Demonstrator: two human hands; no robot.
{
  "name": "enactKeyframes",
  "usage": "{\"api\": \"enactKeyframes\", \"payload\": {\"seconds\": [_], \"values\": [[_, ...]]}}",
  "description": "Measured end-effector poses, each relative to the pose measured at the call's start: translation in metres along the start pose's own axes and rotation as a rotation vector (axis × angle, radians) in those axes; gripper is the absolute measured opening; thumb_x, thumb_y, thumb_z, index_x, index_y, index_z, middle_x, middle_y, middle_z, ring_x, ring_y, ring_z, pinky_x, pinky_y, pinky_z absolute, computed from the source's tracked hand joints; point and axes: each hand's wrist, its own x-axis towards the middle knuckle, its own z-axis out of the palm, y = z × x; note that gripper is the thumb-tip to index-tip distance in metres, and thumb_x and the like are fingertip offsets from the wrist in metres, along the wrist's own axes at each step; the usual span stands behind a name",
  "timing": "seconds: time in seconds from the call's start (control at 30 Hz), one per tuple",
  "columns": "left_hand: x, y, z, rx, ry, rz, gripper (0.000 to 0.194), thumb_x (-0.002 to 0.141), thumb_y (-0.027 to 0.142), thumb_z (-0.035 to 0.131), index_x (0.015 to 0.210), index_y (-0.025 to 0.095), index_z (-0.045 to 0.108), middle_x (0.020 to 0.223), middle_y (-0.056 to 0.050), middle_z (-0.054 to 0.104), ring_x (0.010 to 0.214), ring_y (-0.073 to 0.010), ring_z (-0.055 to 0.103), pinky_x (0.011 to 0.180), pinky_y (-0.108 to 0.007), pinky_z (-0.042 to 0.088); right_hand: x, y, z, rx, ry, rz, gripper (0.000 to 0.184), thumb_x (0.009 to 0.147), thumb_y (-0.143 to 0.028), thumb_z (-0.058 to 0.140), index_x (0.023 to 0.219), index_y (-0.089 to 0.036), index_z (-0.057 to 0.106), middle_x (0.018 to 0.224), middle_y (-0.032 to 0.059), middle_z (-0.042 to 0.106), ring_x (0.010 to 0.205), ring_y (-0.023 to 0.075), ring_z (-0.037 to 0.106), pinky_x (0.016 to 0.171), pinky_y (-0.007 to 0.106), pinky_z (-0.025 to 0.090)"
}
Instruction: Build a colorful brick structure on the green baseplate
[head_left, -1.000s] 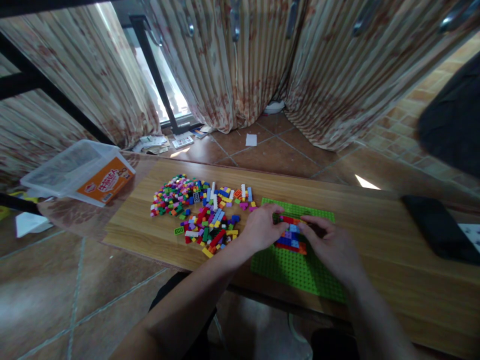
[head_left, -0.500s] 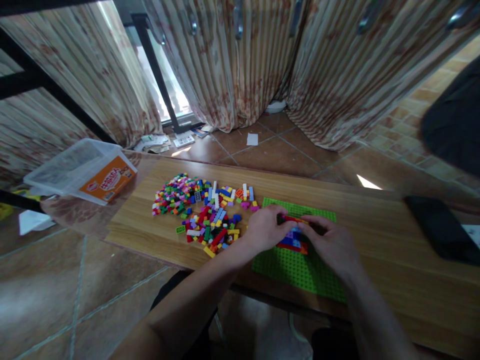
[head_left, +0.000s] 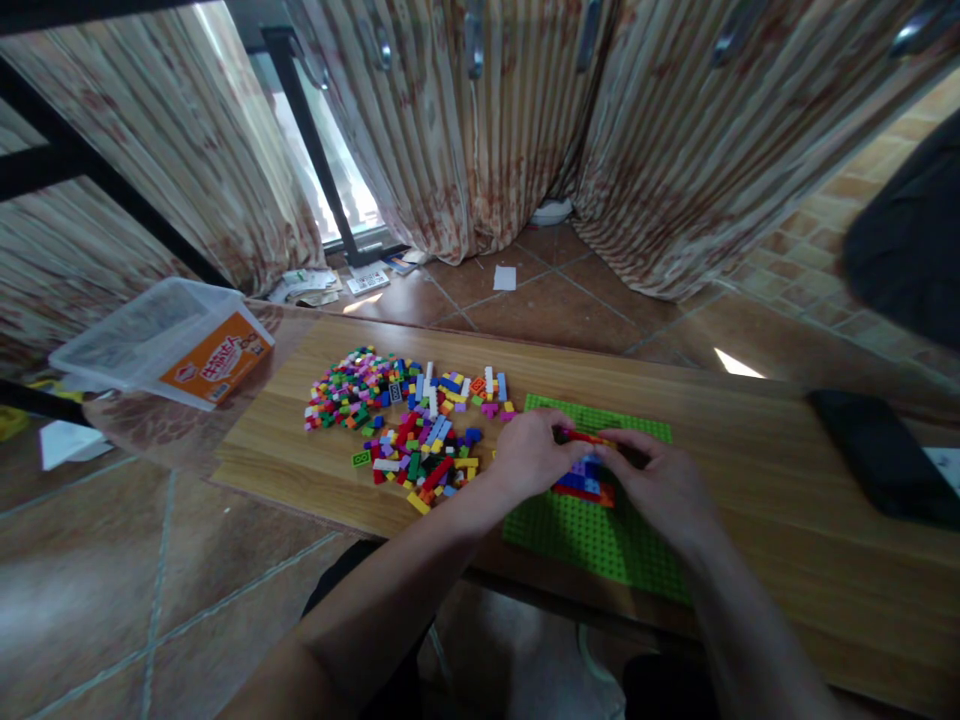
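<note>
A green studded baseplate (head_left: 600,550) lies on the wooden table, with a small structure of red, blue and orange toy bricks (head_left: 589,487) on it. My left hand (head_left: 534,455) grips the left end of the structure, fingers curled round its far side and thumb on the near side. At the right end my right hand (head_left: 660,485) is closed on it in the same way, thumb and fingers pressed to the top. Between my fingertips shows a red strip of brick (head_left: 585,437) along the upper edge. My fingers hide part of the structure.
Loose bricks (head_left: 427,450) in many colours lie heaped left of the baseplate. A clear plastic box (head_left: 150,320) with an orange label stands at the table's left end. A black phone-like slab (head_left: 885,455) lies at the right. Curtains (head_left: 480,130) hang beyond the table.
Almost nothing differs. Both hands keep their hold on the brick structure, with only a tiny shift of the fingers.
</note>
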Motion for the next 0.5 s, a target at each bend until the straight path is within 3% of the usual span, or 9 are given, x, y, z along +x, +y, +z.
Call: {"api": "enactKeyframes", "payload": {"seconds": [0.33, 0.5], "values": [[0.001, 0.0035, -0.0002, 0.02, -0.018, -0.014, 0.025, 0.081, 0.039, 0.069, 0.094, 0.018, 0.075, 0.089, -0.005, 0.075, 0.081, -0.0209, 0.066, 0.076, -0.031, 0.052, 0.0008, -0.0009, 0.0013, 0.015, 0.001, -0.024, 0.04, 0.077, -0.054, 0.061, 0.094, -0.021, 0.077, 0.082, 0.0065, 0.074, 0.076, 0.0245, 0.067, 0.067, 0.037, 0.051], [0.0014, 0.0002, -0.001, 0.013, -0.015, 0.017, 0.027, 0.082, 0.04, 0.068, 0.095, 0.017, 0.075, 0.087, -0.005, 0.074, 0.077, -0.0202, 0.065, 0.072, -0.031, 0.051, 0.0003, 0.0, 0.0019, 0.063, -0.001, -0.006, 0.039, 0.077, -0.053, 0.063, 0.095, -0.022, 0.077, 0.089, 0.0071, 0.076, 0.081, 0.0253, 0.068, 0.075, 0.04, 0.053]]}}
